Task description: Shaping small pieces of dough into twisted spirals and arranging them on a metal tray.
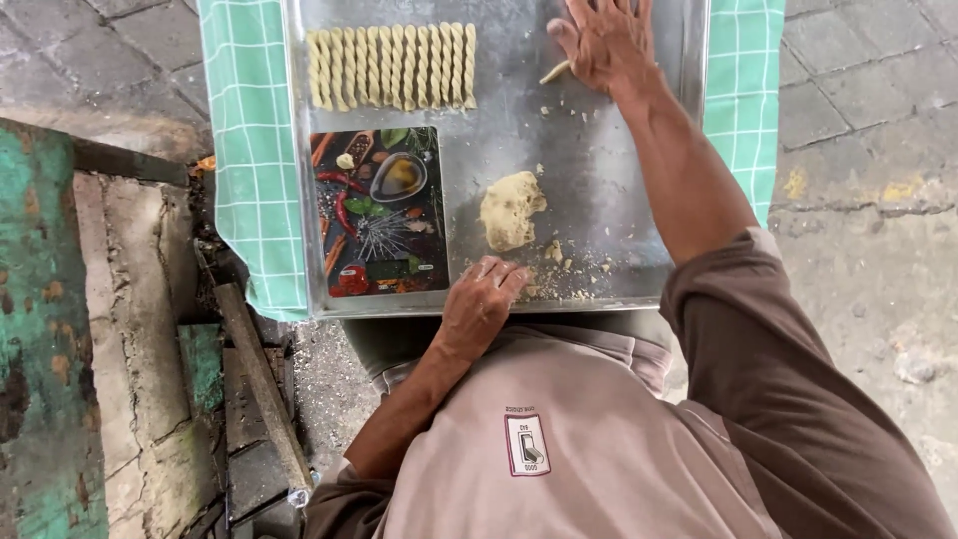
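Grey paving stones (858, 90) surround the spot, with a worn, green-painted concrete ledge (40, 299) at the far left and a weathered wooden slat (261, 384) lying beside it. Next comes a green checked cloth (249, 150), draped under a metal tray (589, 170) that sits in front of the person. On the tray's left part rests a small cutting board (379, 210) printed with chillies and spices, and above it a neat row of twisted dough sticks (391, 66) lies side by side, touching one another. Below and to the right, the left hand (481, 299) rests at the tray's near edge, fingers curled loosely down onto scattered crumbs (559, 265); its grip holds nothing I can make out. Just beyond it sits a rough lump of pale dough (511, 208). Further right, at the tray's far end, the right hand (604, 40) presses flat, fingers spread, on a thin dough strip (555, 72) whose end pokes out from under the palm.
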